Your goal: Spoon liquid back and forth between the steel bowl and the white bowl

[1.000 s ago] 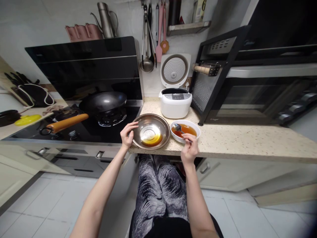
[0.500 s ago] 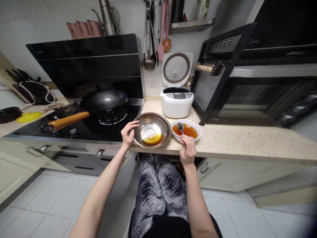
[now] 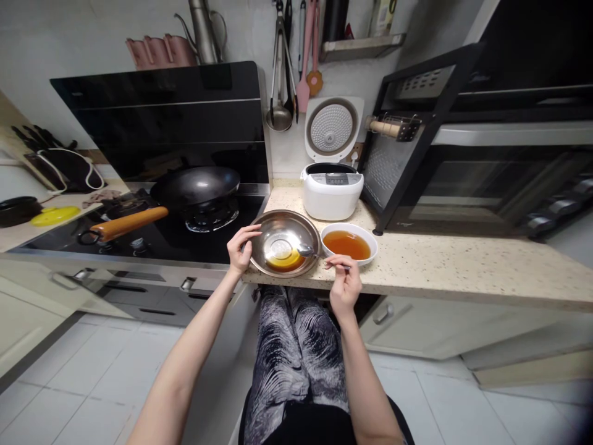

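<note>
My left hand (image 3: 241, 248) grips the left rim of a round stainless steel basin (image 3: 269, 232), fingers over the edge. Amber liquid (image 3: 288, 262) pools in the near part of the basin, which sits at the counter's front edge. In my right hand (image 3: 345, 281) is a metal spoon (image 3: 306, 250), pinched by its handle, with its bowl over the right side of the basin. Just beyond that hand stands a white oval bowl (image 3: 374, 247) of reddish-brown liquid (image 3: 347, 245), close to the basin's right rim.
Behind the bowl is a white rice cooker (image 3: 332, 194) with its lid raised. A black wok (image 3: 197, 185) with a wooden handle (image 3: 130, 224) rests on the stove at left. An oven (image 3: 500, 185) stands right, in a black rack. Utensils (image 3: 280, 114) hang on the wall.
My right hand has lifted the spoon out of the white bowl and swung it left over the steel basin. My left hand keeps its grip on the rim.
</note>
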`<state>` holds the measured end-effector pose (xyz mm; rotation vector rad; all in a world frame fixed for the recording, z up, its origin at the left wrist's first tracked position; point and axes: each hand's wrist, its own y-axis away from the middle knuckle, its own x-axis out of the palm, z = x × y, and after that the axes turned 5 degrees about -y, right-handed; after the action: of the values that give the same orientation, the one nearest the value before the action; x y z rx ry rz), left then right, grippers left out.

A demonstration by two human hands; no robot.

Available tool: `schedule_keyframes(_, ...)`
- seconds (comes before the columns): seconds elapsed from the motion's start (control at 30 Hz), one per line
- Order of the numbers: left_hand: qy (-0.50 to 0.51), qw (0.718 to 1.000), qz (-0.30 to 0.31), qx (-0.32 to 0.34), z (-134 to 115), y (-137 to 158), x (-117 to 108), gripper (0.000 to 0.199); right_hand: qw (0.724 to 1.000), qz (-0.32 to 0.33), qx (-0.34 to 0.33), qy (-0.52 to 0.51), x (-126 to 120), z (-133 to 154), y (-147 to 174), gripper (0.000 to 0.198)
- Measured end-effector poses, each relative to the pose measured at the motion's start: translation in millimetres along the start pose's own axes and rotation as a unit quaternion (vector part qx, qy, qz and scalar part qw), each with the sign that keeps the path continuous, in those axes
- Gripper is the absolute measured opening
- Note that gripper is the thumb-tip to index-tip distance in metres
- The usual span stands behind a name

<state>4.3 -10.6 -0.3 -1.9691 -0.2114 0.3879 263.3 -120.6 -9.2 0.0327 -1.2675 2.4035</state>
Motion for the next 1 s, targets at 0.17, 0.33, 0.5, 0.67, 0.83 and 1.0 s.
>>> schedule_keyframes(0.17, -0.005, 1.000, 0.001, -0.001, 1, 0, 0, 0.035, 0.999, 0.032, 0.035, -0.022, 6, -9, 7, 0.018)
schedule_keyframes(0.33, -0.008, 1.000, 0.002, 0.004, 0, -1, -1, 0.035, 0.996, 0.047, 0.070, -0.041, 8, -12, 10, 0.020)
schedule_keyframes(0.5, 0.001, 1.000, 0.001, 0.005, -1, -1, -1, 0.033, 0.993, 0.054, 0.090, -0.047, 8, -13, 12, 0.021)
schedule_keyframes(0.67, -0.006, 1.000, 0.001, 0.003, -2, -1, 0, 0.034, 0.992, 0.052, 0.105, -0.054, 8, -15, 13, 0.022)
schedule_keyframes(0.83, -0.008, 1.000, 0.000, -0.001, 0, -1, 0, 0.035, 0.990, 0.049, 0.118, -0.061, 9, -18, 14, 0.022)
schedule_keyframes(1.0, -0.009, 1.000, 0.000, -0.004, 0, 0, 0, 0.036, 0.989, 0.044, 0.125, -0.069, 10, -20, 15, 0.023)
